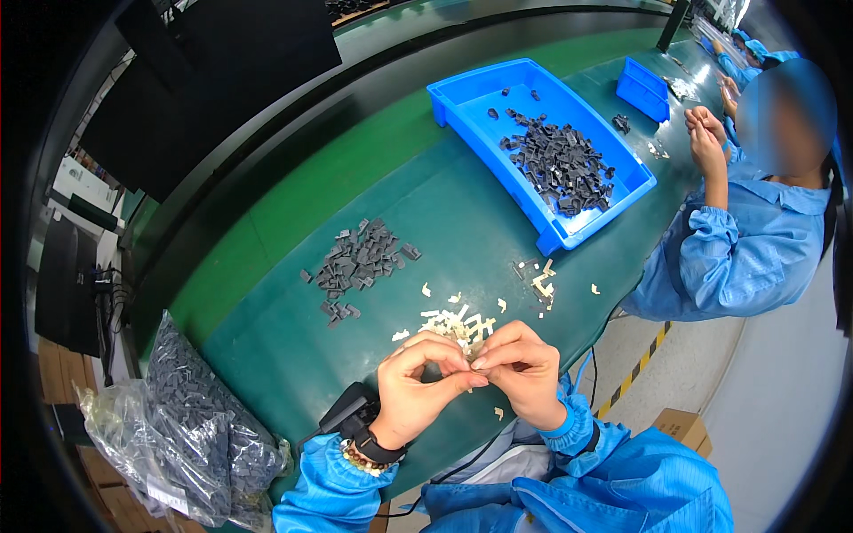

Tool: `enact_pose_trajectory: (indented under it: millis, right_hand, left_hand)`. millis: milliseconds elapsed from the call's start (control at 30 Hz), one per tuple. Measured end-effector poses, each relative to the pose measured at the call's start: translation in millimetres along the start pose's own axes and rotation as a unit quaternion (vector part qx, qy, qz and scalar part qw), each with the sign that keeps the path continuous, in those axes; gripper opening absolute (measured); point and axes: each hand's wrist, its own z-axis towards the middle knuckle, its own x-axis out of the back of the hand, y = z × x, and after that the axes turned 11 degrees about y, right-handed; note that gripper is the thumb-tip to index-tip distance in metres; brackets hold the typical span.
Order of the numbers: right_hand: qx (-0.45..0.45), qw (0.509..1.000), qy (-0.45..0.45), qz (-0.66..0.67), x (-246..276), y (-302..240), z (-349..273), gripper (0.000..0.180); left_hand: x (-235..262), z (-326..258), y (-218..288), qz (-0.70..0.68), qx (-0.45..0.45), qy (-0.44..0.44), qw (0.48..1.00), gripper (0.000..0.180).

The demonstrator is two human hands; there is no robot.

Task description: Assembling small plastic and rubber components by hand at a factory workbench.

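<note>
My left hand (pixel 418 384) and my right hand (pixel 526 373) meet fingertip to fingertip above the near edge of the table. Both pinch at the same spot, and whatever lies between the fingers is too small or hidden to make out. Just beyond my fingers is a pile of cream-white strips (pixel 456 323), partly covered by my hands. Farther left lies a loose heap of small dark grey plastic parts (pixel 359 259). More pale scraps (pixel 543 286) are scattered to the right of the strips.
A blue tray (pixel 498 169) holding many dark grey parts stands at the back right, with a smaller blue bin (pixel 641 89) behind it. A clear bag of grey parts (pixel 200 426) sits at the left. A co-worker in blue (pixel 737 258) works at the right.
</note>
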Motion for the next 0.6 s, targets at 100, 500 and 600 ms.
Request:
enact_pose_trajectory:
  millis: [100,500,600]
  right_hand:
    - [-0.005,1.0,0.001,0.007,-0.6,0.5,-0.7,0.018]
    - [0.005,1.0,0.001,0.003,-1.0,0.5,-0.8,0.018]
    - [-0.001,1.0,0.006,0.014,-1.9,0.2,-1.1,0.018]
  left_hand:
    - [1.2,-0.2,-0.3,0.002,-0.001,-0.002,1.0,0.028]
    - [-1.0,-1.1,3.4,0.022,0.005,0.012,1.0,0.028]
    - [-1.1,-1.0,3.1,0.021,0.004,0.012,1.0,0.027]
